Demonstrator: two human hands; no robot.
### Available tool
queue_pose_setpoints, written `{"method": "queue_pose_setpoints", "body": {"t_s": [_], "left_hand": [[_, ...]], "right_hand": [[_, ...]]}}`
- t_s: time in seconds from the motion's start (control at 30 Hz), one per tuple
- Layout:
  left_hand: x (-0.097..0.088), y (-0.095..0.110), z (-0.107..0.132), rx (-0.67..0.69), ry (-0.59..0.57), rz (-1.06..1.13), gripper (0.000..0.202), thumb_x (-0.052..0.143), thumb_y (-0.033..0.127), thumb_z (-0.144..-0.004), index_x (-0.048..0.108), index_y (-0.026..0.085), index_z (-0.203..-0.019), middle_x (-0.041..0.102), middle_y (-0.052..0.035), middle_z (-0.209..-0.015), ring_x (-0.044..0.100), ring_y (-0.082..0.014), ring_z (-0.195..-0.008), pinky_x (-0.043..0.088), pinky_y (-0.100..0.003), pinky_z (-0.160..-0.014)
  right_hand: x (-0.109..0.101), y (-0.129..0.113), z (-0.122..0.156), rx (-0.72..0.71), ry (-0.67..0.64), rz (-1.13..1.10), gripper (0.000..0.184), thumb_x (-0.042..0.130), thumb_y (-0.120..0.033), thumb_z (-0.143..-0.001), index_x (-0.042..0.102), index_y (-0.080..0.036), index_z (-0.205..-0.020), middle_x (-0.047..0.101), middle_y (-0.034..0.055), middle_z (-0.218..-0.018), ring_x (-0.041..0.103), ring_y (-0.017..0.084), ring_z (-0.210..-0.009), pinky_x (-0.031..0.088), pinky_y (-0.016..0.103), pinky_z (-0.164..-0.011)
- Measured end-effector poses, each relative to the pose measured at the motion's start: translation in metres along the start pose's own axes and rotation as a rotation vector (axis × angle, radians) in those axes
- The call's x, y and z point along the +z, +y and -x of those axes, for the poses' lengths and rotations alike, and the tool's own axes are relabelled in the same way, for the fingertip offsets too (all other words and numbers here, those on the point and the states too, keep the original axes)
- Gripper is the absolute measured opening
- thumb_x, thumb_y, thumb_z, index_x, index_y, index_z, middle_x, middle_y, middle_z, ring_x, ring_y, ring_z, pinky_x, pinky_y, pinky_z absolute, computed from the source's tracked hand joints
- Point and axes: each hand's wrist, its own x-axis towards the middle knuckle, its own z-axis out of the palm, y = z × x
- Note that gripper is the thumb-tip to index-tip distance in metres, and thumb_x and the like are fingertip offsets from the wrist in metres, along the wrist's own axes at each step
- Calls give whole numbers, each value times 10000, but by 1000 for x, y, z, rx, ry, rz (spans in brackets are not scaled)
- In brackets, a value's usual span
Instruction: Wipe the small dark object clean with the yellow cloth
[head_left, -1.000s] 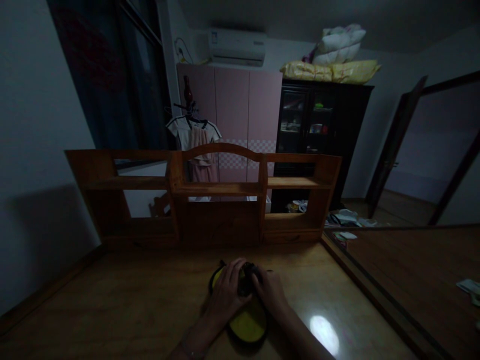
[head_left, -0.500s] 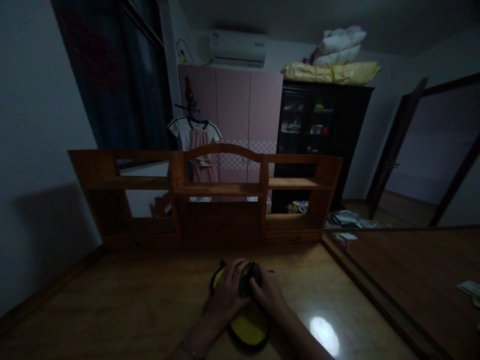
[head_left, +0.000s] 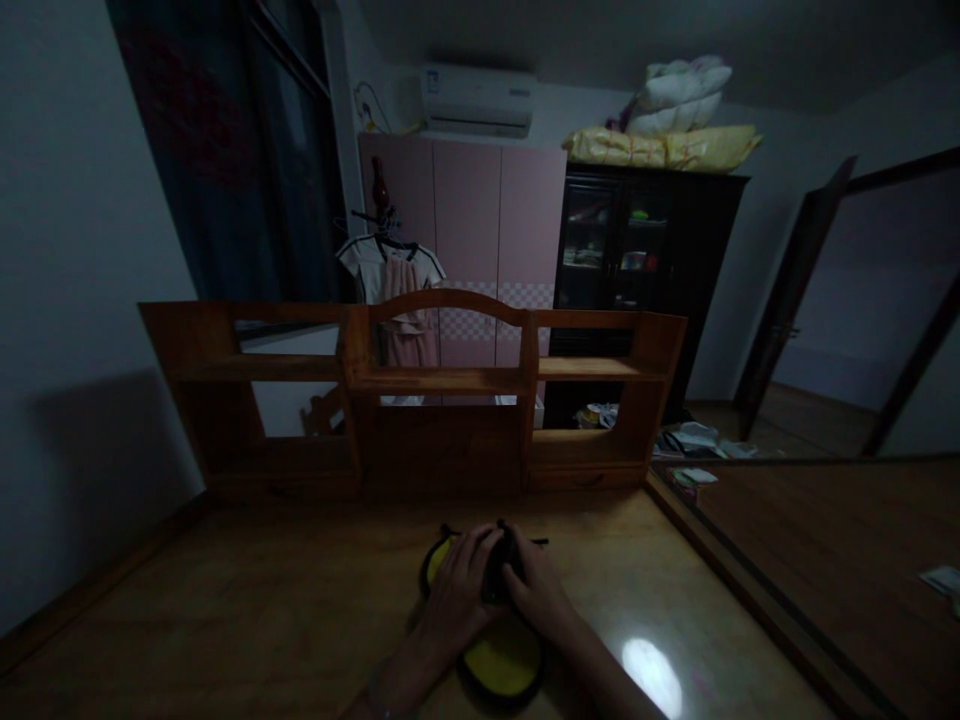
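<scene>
Yellow with black edging, a case-like item (head_left: 504,662) lies on the wooden desk (head_left: 300,600) at lower centre of the frame. Over it, both hands close on a small dark object (head_left: 496,580), too dim to identify: the left hand (head_left: 459,582) curls around one side, the right hand (head_left: 537,585) grips the other. Handling this object seems the step in hand, calling for steady, two-sided finger pressure.

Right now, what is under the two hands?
Partly under the left hand and right hand, a black-edged yellow thing lies on the table. A dark object shows between the hands. The parts that they cover cannot be seen.
</scene>
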Motion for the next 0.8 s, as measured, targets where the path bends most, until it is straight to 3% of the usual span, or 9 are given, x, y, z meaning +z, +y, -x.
{"method": "queue_pose_setpoints", "body": {"t_s": [0.27,0.5,0.6,0.8], "left_hand": [[0,1,-2,16,-15,-7,789,666,169,-664,346,232,-1382,445,-105,-1355,449,-287,-1237,392,-456,-1040],[-5,5,-3,16,-29,-5,758,671,199,-685,355,234,-1373,455,-105,-1339,463,-280,-1218,403,-452,-1028],[-4,5,-3,13,-34,-5,775,681,197,-676,351,240,-1376,454,-105,-1340,467,-286,-1208,409,-454,-1018],[-1,2,-1,25,-35,-14,791,672,176,-671,339,245,-1385,451,-106,-1341,456,-293,-1215,396,-470,-1026]], "right_hand": [[4,4,-1,-11,-15,-76,569,419,-49,-812,372,-212,-1355,620,95,-1210,608,188,-1060,488,308,-904],[10,12,-1,4,7,-27,489,381,-104,-873,348,-174,-1356,670,118,-1087,655,193,-909,516,288,-785],[14,19,-1,-12,17,8,492,373,-127,-888,308,-144,-1375,665,145,-1103,651,206,-936,511,303,-796],[13,15,-3,-7,10,-23,447,359,-129,-894,360,-153,-1341,691,126,-1023,667,192,-871,512,265,-732]]}}
